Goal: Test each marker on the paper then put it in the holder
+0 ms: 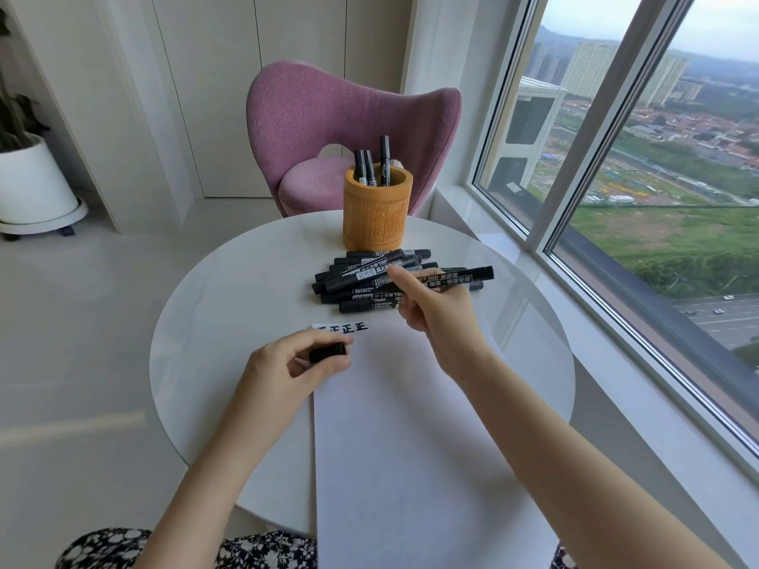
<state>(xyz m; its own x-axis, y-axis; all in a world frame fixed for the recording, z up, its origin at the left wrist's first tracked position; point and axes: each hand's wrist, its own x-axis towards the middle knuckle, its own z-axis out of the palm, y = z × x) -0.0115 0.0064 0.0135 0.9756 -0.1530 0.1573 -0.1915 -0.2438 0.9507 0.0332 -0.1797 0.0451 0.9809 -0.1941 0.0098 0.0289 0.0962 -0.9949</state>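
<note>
Markers (369, 277) lie in a loose black pile just beyond the right hand (439, 314), which grips one marker (460, 278) with curled fingers. Its index finger is stretched over the pile and the barrel juts out to the right. The left hand (283, 367) pinches a black cap (327, 352) between thumb and fingers, resting at the far left corner of the paper (410, 445).

Past the pile stands the carved yellow holder (376, 215), close to the far rim of the round white table (230, 289), with three markers upright in it. Bare tabletop opens to the left of the left hand as far as the curved edge. To the right of the right hand a narrower strip runs to the rim, near the window sill (513, 248). The paper's near end hangs over the table edge toward the person.

Several barrels read "700"; the rest of their print is too small to tell. A row of bold black "正" characters (343, 328) sits just beyond the left fingertips.
</note>
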